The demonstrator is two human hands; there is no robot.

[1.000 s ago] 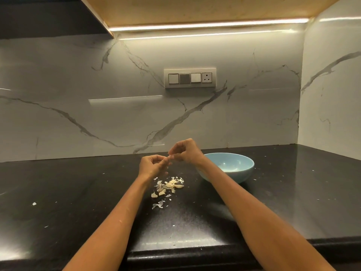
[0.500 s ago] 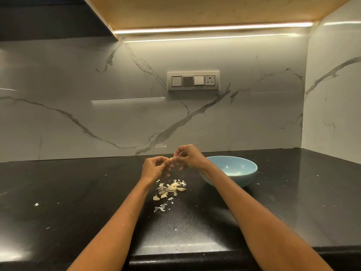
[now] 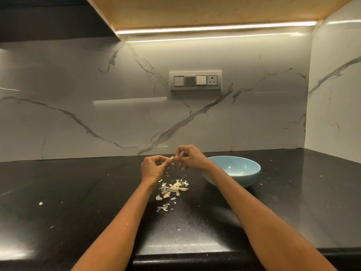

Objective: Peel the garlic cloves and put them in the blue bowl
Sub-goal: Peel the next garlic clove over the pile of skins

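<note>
Little has moved since earlier: both hands stay raised together above the tabletop [image 3: 58, 192]. Left hand [image 3: 154, 169] pinches a clove [image 3: 171, 157]; right hand [image 3: 190, 157] picks at its tip. More cloves and skins [image 3: 172, 189] lie just below, bowl [image 3: 237, 171] to the right. Best to hold the clove steady and strip skin away from the tip. Clove mostly hidden by fingers; how much skin is left is unclear.
</note>
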